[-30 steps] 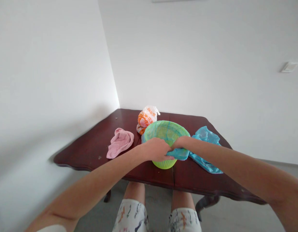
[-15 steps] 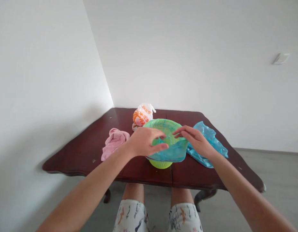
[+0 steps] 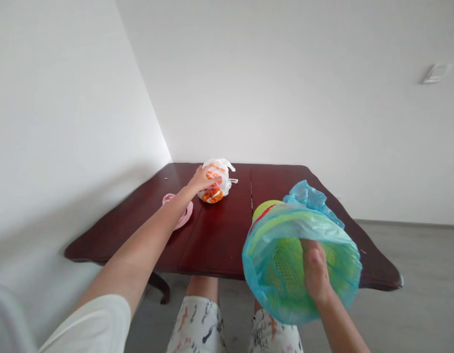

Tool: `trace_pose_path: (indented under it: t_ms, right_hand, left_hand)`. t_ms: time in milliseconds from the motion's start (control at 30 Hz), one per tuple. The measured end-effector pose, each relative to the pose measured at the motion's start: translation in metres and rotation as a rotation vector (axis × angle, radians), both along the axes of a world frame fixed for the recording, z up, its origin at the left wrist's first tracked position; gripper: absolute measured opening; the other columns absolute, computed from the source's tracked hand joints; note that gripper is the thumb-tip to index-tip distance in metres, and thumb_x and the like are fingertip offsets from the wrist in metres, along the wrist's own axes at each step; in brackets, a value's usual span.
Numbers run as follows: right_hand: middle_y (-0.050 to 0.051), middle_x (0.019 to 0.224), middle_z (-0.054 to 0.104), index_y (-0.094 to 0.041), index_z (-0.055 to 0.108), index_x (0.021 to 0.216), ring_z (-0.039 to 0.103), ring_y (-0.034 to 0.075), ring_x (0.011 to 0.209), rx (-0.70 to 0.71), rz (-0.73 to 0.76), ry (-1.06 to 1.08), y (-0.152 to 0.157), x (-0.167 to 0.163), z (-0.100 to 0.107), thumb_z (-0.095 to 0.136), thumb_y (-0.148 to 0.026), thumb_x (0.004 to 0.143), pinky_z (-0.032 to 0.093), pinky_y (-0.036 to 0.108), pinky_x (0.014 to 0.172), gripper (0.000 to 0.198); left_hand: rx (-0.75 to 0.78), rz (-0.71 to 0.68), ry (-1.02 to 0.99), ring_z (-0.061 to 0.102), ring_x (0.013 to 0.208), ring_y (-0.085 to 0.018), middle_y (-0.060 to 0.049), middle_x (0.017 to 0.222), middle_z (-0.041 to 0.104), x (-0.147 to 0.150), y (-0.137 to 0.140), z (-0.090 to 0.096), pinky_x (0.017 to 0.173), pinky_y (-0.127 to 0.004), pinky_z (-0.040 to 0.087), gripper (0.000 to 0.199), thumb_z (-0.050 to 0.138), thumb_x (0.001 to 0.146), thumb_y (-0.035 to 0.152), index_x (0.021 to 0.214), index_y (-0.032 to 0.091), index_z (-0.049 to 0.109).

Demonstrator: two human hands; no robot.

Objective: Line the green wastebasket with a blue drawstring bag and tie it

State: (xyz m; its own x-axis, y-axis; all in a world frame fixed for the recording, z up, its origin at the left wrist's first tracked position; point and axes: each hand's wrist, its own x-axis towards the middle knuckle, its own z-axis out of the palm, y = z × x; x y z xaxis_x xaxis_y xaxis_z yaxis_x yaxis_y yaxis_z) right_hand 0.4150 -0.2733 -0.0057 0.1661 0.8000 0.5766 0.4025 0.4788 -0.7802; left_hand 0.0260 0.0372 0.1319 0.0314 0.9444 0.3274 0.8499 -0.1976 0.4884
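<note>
Stretched to the far side of the table, my left hand (image 3: 203, 178) wraps round a bundled white plastic bag (image 3: 224, 185) with orange print. My right hand (image 3: 315, 269) reaches inside a green mesh basket (image 3: 286, 267) lined with a translucent blue plastic bag (image 3: 262, 289). The basket is tilted, its mouth towards me, held up over the table's front edge at the right. The thumb shows; the other fingers are mostly hidden by the basket and liner. A red band (image 3: 263, 215) shows on the liner near the basket's base.
A pink cloth (image 3: 185, 218) lies on the dark wooden table (image 3: 219, 240), partly behind my left forearm. Behind the basket is another crumpled blue plastic bag (image 3: 308, 193). White walls border the table's left and far sides.
My left hand has moved from the basket to the white bag. The right hand has tipped the lined basket towards me and carried it right, off the table's middle.
</note>
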Motion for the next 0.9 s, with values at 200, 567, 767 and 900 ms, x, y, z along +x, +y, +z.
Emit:
trace_pose_path:
  t_ms: [200, 567, 767, 900]
  right_hand:
    - [0.013, 0.161, 0.077, -0.034, 0.070, 0.164, 0.066, 0.042, 0.160, -0.101, 0.160, -0.203, 0.052, -0.021, 0.077, 0.059, -0.072, 0.119, 0.048, 0.067, 0.140, 0.060]
    - [0.013, 0.150, 0.082, -0.028, 0.072, 0.146, 0.085, 0.034, 0.121, -0.264, 0.386, -0.787, 0.135, -0.055, 0.175, 0.063, -0.048, 0.119, 0.065, 0.055, 0.117, 0.035]
    - [0.008, 0.142, 0.087, -0.032, 0.082, 0.142, 0.087, 0.036, 0.121, -0.317, 0.539, -0.793, 0.143, -0.066, 0.207, 0.068, -0.043, 0.117, 0.068, 0.057, 0.114, 0.031]
    - [0.009, 0.163, 0.078, -0.034, 0.079, 0.149, 0.073, 0.037, 0.154, -0.223, 0.385, -0.712, 0.112, -0.043, 0.199, 0.062, -0.056, 0.120, 0.054, 0.063, 0.137, 0.040]
  left_hand:
    - [0.128, -0.557, -0.289, 0.071, 0.150, -0.035, -0.019, 0.163, 0.071, 0.040, -0.105, -0.023, 0.128, -0.053, 0.055, 0.064, 0.040, 0.122, 0.071, 0.152, 0.023, 0.068]
    - [-0.120, -0.423, -0.285, 0.074, 0.102, -0.030, -0.005, 0.108, 0.078, 0.073, -0.168, 0.001, 0.091, -0.044, 0.061, 0.012, 0.063, 0.100, 0.037, 0.106, 0.026, 0.062]
    - [-0.276, -0.308, -0.224, 0.079, 0.128, -0.038, -0.011, 0.131, 0.085, 0.022, -0.164, 0.005, 0.114, -0.055, 0.062, 0.025, 0.055, 0.104, 0.040, 0.114, 0.026, 0.073]
    - [-0.139, -0.231, -0.145, 0.074, 0.144, -0.040, -0.017, 0.150, 0.079, 0.002, -0.172, 0.010, 0.128, -0.063, 0.057, 0.040, 0.059, 0.107, 0.038, 0.141, 0.023, 0.071]
